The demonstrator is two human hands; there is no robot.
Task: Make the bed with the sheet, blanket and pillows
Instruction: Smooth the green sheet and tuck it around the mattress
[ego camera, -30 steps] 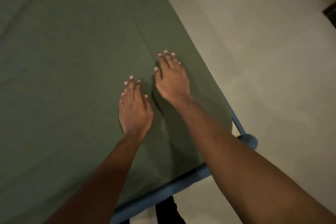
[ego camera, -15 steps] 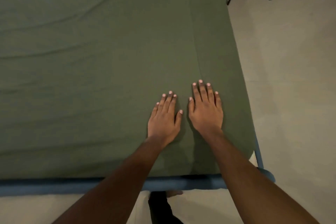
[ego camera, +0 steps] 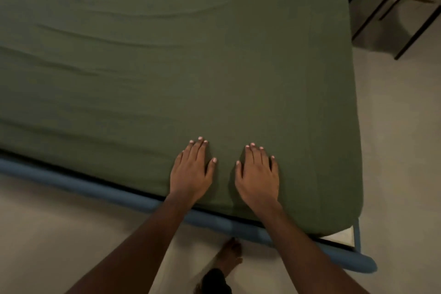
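Note:
A dark green sheet [ego camera: 191, 59] covers the mattress and fills most of the head view, with shallow wrinkles running across its left and far parts. My left hand [ego camera: 192, 170] lies flat on the sheet near the bed's near edge, fingers straight and together. My right hand [ego camera: 259, 174] lies flat beside it, a hand's width to the right, fingers slightly spread. Both palms press down on the cloth and hold nothing. No blanket or pillow is in view.
A blue padded bed frame [ego camera: 71, 181] runs along the near edge to the corner at lower right. A bit of white mattress [ego camera: 341, 236] shows at that corner. Black-legged furniture [ego camera: 391, 14] stands at upper right on the beige floor. My bare foot [ego camera: 229, 255] is by the frame.
Both hands have slid along the sheet toward the bed's near edge and drawn a little apart. My head has turned, so the bed's near corner sits further right in view.

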